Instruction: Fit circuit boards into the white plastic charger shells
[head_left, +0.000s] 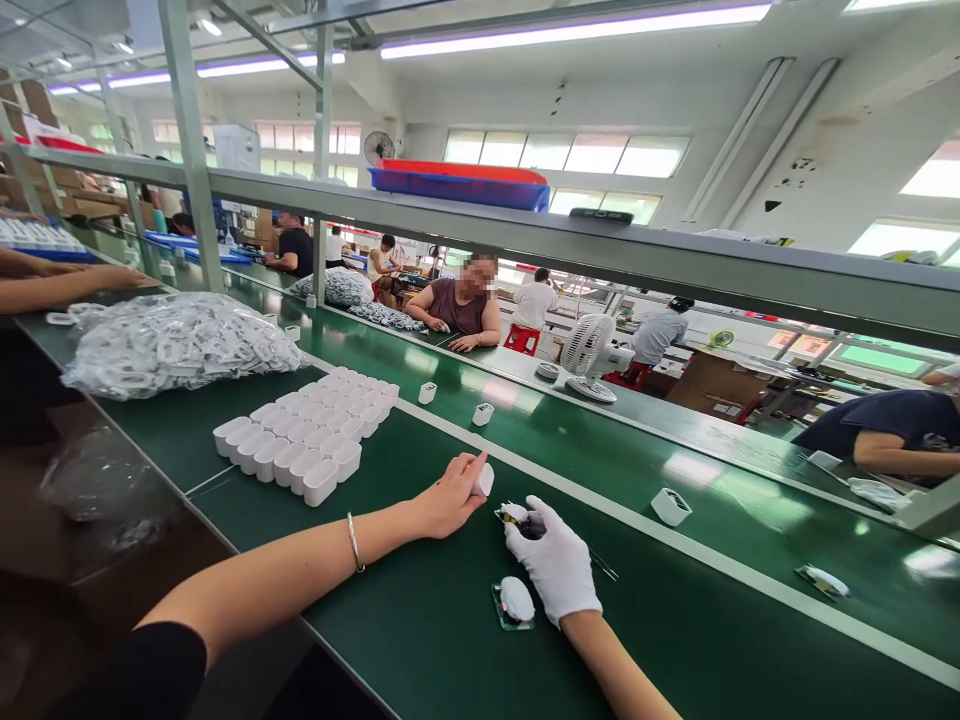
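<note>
My bare left hand [450, 497], a silver bangle at its wrist, is closed round a small white plastic cup [484, 481], held just over the green bench. To its right my right hand [553, 560], in a white glove, grips a small circuit board assembly [516, 515] with yellow and dark parts. Thin wires stick out beyond the glove. Another circuit board [516, 604] with a white rounded part lies on the bench below my right hand. Rows of white oval cups [304, 430] stand left of my left hand.
A clear bag of white plastic parts [187, 345] lies at the left, near another person's arms [67, 280]. Beyond a pale strip, several white housings [671, 507] and a board [823, 581] sit on the green belt. A person [465, 300] works opposite, near a white fan [592, 355].
</note>
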